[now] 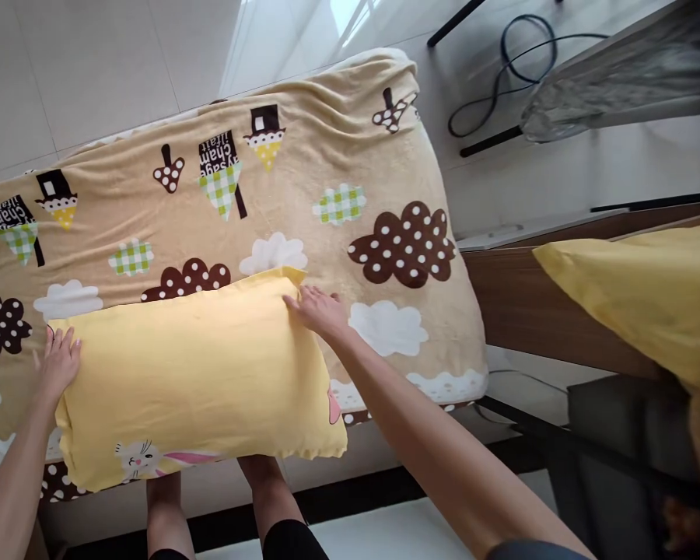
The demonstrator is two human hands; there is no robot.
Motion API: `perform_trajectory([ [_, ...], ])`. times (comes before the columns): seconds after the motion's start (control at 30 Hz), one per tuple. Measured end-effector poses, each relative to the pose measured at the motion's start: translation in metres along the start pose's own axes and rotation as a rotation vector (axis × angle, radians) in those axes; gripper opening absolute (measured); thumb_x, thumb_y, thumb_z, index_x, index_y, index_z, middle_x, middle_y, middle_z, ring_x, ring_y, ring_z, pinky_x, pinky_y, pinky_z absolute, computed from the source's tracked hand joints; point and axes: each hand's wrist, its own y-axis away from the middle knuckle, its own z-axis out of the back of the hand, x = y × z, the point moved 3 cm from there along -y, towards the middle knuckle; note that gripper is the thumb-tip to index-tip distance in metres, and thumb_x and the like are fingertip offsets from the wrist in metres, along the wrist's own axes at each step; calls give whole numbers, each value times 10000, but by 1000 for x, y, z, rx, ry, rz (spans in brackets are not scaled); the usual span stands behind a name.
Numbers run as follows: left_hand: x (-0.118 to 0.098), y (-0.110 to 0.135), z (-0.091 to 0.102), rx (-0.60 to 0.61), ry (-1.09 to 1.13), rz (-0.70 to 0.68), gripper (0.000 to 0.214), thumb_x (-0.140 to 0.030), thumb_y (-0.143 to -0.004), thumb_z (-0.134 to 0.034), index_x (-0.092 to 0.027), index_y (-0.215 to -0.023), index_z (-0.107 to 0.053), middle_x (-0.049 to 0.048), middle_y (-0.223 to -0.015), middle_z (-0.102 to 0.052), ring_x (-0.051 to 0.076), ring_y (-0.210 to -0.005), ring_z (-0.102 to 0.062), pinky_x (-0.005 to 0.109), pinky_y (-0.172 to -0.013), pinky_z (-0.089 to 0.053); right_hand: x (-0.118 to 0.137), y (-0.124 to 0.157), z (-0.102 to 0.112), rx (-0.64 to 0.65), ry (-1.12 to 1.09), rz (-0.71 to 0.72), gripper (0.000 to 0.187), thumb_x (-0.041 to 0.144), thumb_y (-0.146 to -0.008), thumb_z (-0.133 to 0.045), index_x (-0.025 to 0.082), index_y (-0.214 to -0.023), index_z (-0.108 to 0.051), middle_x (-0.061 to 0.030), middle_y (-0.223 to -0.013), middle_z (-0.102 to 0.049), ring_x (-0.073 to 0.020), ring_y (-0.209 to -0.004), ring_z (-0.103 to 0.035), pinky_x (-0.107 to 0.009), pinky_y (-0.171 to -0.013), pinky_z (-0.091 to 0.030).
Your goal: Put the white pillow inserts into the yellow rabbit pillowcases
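A yellow pillow (192, 373) with a white rabbit print along its near edge lies on a beige patterned blanket (292, 194). My left hand (60, 362) rests at the pillow's upper left corner, fingers spread and lying flat on the cloth. At the upper right corner, my right hand (320, 313) has its thumb and fingers closed round the pillowcase edge. The rabbit's pink ear runs along the near side, and another pink patch shows at the right end.
The blanket covers a low bed, with my legs (166, 517) at its near side. To the right are a brown wooden panel (560, 311), hanging yellow cloth (647, 295) and dark bars. A looped dark cable (505, 74) lies on the tiled floor (105, 62) beyond.
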Motion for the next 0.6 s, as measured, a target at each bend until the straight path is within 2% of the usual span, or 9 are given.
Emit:
perform_trajectory([
  [0.07, -36, 27, 10, -110, 28, -136, 554, -370, -962, -283, -104, -1416, -458, 144, -1518, -351, 279, -1451, -247, 575, -1183, -104, 23, 35, -5, -82, 46, 79, 469, 407, -902, -511, 95, -1241, -596, -223, -1418, -485, -373, -1371, -376, -594, -1127, -147],
  [0.13, -95, 70, 1, -190, 99, -370, 539, -317, -970, -259, -133, -1455, -405, 102, -1530, -342, 218, -1459, -237, 485, -1206, -139, 62, 89, -37, -84, 71, 289, 506, 364, -948, -417, 114, -1383, -485, -171, -1478, -427, -315, -1396, -361, -528, -1141, -197],
  [0.2, -147, 112, -30, -159, 163, -518, 542, -263, -963, -268, -163, -1489, -351, 88, -1538, -327, 203, -1466, -221, 453, -1213, -148, 94, 144, -84, 30, 110, 482, 532, 343, -969, -377, 194, -1479, -368, -94, -1502, -410, -257, -1410, -351, -469, -1158, -213],
  [0.23, -164, 127, -51, -137, 168, -553, 543, -271, -961, -299, -185, -1495, -343, 87, -1543, -315, 218, -1465, -225, 467, -1217, -125, 100, 165, -106, 41, 141, 516, 557, 345, -967, -383, 220, -1506, -319, -80, -1518, -384, -254, -1414, -345, -460, -1159, -216],
  [0.3, -170, 143, -91, -118, 140, -589, 539, -299, -952, -363, -229, -1487, -362, 84, -1534, -333, 235, -1447, -273, 480, -1223, -76, 94, 187, -140, 53, 186, 574, 587, 353, -950, -419, 287, -1518, -286, -51, -1519, -381, -253, -1398, -373, -448, -1159, -224],
  [0.37, -138, 139, -120, -120, 95, -575, 517, -343, -935, -419, -261, -1445, -435, 82, -1509, -380, 246, -1424, -321, 484, -1224, -49, 62, 183, -150, 41, 207, 575, 593, 359, -924, -457, 332, -1500, -319, -33, -1503, -409, -261, -1380, -401, -461, -1166, -206],
  [0.43, -75, 125, -127, -174, 52, -439, 496, -388, -921, -426, -249, -1392, -502, 92, -1497, -401, 274, -1423, -318, 519, -1216, -32, 12, 163, -132, 2, 217, 465, 583, 377, -902, -462, 320, -1476, -376, -37, -1497, -421, -271, -1390, -386, -494, -1179, -160],
  [0.53, 33, 116, -104, -243, 7, -140, 585, -469, -936, -320, -178, -1436, -411, 114, -1548, -303, 278, -1463, -217, 544, -1204, -81, -77, 141, -71, -62, 169, 143, 582, 455, -874, -410, 223, -1400, -495, -87, -1493, -423, -292, -1413, -341, -524, -1177, -158],
  [0.6, 89, 127, -83, -235, 89, 67, 669, -568, -908, -311, -188, -1457, -359, 126, -1560, -269, 298, -1460, -218, 589, -1176, -141, -127, 142, -34, -21, 65, -75, 572, 527, -823, -429, 214, -1265, -615, -122, -1396, -538, -338, -1381, -384, -557, -1159, -195],
])
